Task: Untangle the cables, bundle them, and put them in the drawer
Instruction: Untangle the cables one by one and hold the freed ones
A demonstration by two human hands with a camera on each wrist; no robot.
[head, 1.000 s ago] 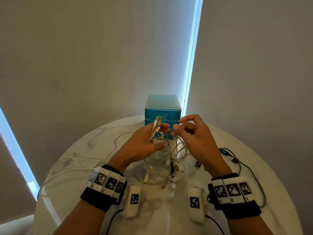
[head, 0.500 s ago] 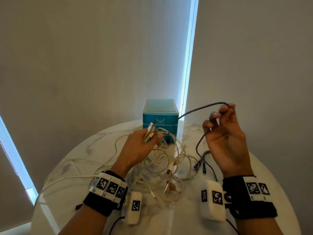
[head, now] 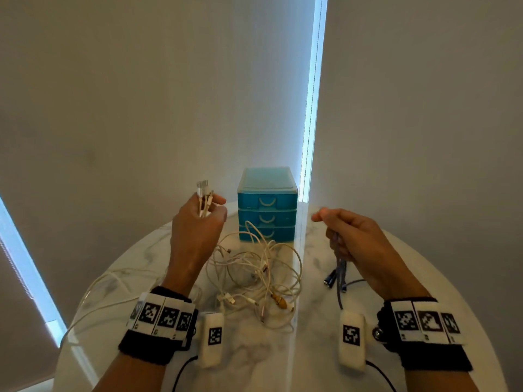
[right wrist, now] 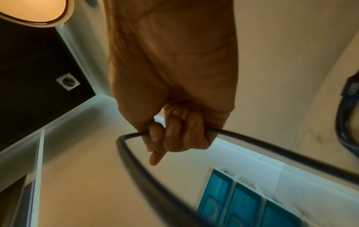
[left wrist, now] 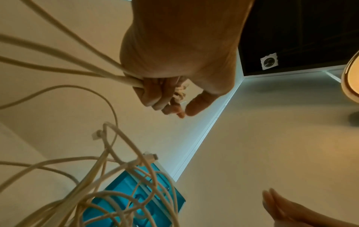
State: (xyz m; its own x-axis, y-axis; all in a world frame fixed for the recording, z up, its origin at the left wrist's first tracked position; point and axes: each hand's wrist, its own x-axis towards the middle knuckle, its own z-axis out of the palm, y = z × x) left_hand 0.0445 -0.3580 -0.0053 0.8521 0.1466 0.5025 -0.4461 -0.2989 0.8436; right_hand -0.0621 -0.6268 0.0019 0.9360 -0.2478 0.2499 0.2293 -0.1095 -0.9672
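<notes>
At a round marble table [head: 424,278] set against the wall, the blue drawer unit [head: 267,205] stands at the far edge, its three drawers closed. Bare tabletop lies between my two forearms and out to the right rim. My left hand [head: 198,230] is raised above the table left of the drawers, fingers curled round a bunch of white cables [head: 254,267], their plugs [head: 204,190] sticking up past my thumb. The rest of the white cables hangs down from my fist in a loose, tangled heap of loops on the table, just before the drawers. My right hand [head: 356,239] is held up on the other side, well apart from the left, fist closed on a dark cable [head: 341,275]. It droops from my grip to the table, its connectors [head: 331,280] lying just clear of the white tangle.
</notes>
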